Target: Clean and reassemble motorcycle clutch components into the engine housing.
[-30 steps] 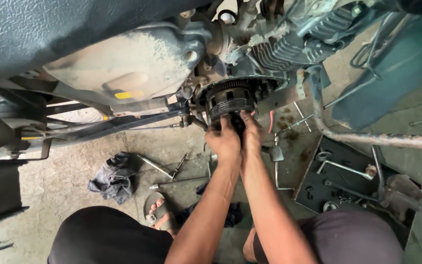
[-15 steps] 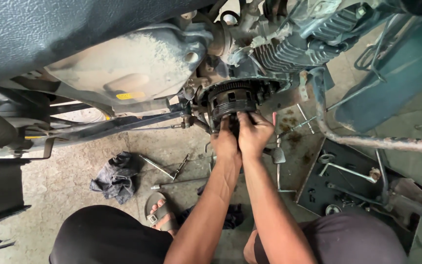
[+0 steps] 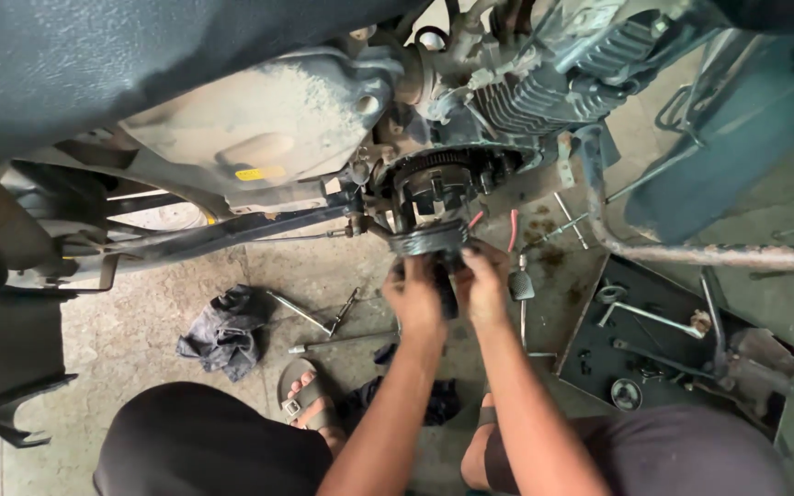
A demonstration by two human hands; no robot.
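A motorcycle engine hangs above the concrete floor with its side cover off, showing the round toothed clutch housing. Just below the housing, both my hands grip a dark round clutch part that sits partly out of it. My left hand holds the part's left underside. My right hand holds its right side, fingers curled around the rim. The two hands touch each other.
A grey rag, a T-handle wrench and a long rod lie on the floor to the left. A black tool tray sits at the right under a rusty pipe. My sandalled foot is below.
Both hands have drawn back from the clutch housing toward me, and the dark round part has come out with them.
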